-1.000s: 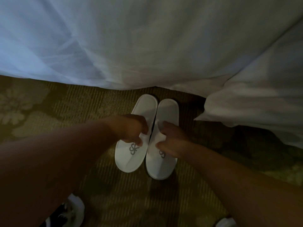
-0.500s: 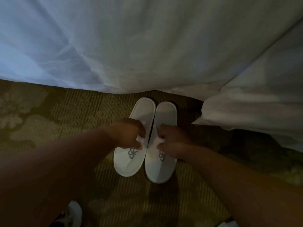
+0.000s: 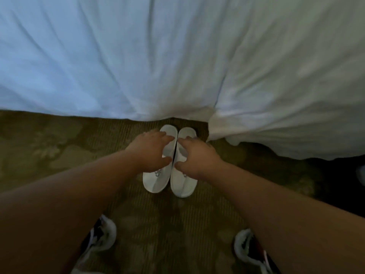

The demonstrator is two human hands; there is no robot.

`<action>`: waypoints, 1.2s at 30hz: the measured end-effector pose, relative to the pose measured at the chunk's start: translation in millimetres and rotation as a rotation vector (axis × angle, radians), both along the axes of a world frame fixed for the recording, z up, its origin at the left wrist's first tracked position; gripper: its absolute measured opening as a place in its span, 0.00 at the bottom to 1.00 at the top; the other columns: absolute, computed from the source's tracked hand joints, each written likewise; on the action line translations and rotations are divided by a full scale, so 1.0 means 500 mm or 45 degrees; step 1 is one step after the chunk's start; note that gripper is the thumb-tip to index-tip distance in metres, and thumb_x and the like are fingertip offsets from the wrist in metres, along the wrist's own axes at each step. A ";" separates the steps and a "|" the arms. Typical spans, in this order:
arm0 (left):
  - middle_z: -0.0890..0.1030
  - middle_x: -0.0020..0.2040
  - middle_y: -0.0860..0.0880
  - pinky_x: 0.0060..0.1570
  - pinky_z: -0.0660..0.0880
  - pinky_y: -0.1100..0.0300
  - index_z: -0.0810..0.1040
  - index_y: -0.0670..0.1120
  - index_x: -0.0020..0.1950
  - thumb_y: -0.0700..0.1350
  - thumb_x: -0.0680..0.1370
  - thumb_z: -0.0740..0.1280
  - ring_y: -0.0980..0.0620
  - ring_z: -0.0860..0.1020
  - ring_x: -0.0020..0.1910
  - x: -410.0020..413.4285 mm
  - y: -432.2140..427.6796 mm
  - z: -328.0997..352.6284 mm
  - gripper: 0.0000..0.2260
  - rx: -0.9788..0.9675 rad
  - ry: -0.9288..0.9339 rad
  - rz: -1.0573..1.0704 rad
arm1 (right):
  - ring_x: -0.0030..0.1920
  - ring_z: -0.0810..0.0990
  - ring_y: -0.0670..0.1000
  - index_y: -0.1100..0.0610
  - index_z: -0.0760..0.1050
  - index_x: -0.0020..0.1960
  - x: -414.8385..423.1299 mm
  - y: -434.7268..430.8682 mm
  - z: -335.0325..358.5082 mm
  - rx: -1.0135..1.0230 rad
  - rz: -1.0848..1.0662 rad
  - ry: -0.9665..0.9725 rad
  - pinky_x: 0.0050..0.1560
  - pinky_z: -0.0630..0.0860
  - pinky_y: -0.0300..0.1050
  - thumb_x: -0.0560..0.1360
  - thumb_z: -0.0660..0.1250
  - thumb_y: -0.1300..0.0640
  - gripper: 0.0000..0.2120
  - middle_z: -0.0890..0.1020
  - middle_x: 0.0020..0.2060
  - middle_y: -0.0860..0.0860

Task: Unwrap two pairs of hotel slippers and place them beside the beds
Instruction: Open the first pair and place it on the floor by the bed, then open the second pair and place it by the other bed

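Patterned carpet runs up to the white bed, and one unwrapped pair of slippers sits side by side just beside it. The left hand and right hand lie over them, fingers spread, gripping nothing. I'd judge this pair placed; no second pair shows.

The floor is covered by an olive-green carpet, ribbed and patterned with paler flowers. Two sneakers are seen at the bottom edge, well apart: the left sneaker and the right sneaker, both white-toed with dark uppers. A pale shape at the right edge, possibly another shoe, is blurred.
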State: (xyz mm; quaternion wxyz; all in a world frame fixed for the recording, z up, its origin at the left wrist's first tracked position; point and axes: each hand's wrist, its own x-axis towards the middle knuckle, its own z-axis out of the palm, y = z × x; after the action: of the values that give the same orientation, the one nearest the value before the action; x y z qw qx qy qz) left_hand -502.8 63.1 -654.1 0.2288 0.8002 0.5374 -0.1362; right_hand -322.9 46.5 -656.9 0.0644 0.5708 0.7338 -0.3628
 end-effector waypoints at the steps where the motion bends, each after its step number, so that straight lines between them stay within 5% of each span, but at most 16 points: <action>1: 0.65 0.75 0.46 0.70 0.63 0.45 0.61 0.53 0.76 0.62 0.74 0.64 0.44 0.62 0.73 0.010 -0.009 0.038 0.33 0.033 0.009 -0.021 | 0.76 0.59 0.59 0.48 0.55 0.79 0.006 -0.009 0.041 0.061 0.023 -0.034 0.74 0.58 0.63 0.71 0.66 0.40 0.40 0.64 0.76 0.54; 6: 0.59 0.77 0.45 0.71 0.57 0.42 0.55 0.54 0.77 0.65 0.74 0.61 0.41 0.54 0.76 0.070 -0.079 0.240 0.35 0.237 0.030 -0.025 | 0.75 0.60 0.57 0.47 0.57 0.77 0.050 -0.081 0.252 0.280 0.019 -0.069 0.73 0.53 0.67 0.71 0.65 0.39 0.38 0.67 0.74 0.52; 11: 0.53 0.79 0.45 0.73 0.52 0.42 0.50 0.55 0.78 0.66 0.73 0.58 0.42 0.48 0.78 0.106 -0.157 0.424 0.36 0.394 0.054 -0.019 | 0.79 0.49 0.56 0.47 0.51 0.79 0.115 -0.170 0.449 0.416 -0.027 -0.179 0.75 0.43 0.65 0.74 0.63 0.40 0.39 0.56 0.80 0.53; 18: 0.49 0.80 0.46 0.74 0.49 0.43 0.49 0.56 0.78 0.68 0.74 0.58 0.43 0.45 0.78 0.184 -0.262 0.650 0.37 0.569 -0.005 -0.016 | 0.80 0.47 0.55 0.44 0.49 0.79 0.246 -0.284 0.670 0.613 -0.178 -0.229 0.75 0.41 0.65 0.74 0.63 0.39 0.39 0.53 0.80 0.52; 36: 0.51 0.80 0.45 0.73 0.53 0.44 0.51 0.56 0.78 0.68 0.75 0.57 0.43 0.47 0.78 0.661 -0.517 0.973 0.36 0.937 -0.204 -0.528 | 0.80 0.47 0.56 0.46 0.52 0.79 0.624 -0.678 0.920 0.917 -0.699 -0.236 0.75 0.39 0.66 0.74 0.64 0.42 0.38 0.53 0.80 0.53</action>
State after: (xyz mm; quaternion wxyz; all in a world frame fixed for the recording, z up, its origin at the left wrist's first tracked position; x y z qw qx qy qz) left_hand -172.2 -195.5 -167.5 -0.0629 0.9276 0.3586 0.0841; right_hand -10.9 -292.7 -196.8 -0.1711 0.7602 0.6258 -0.0359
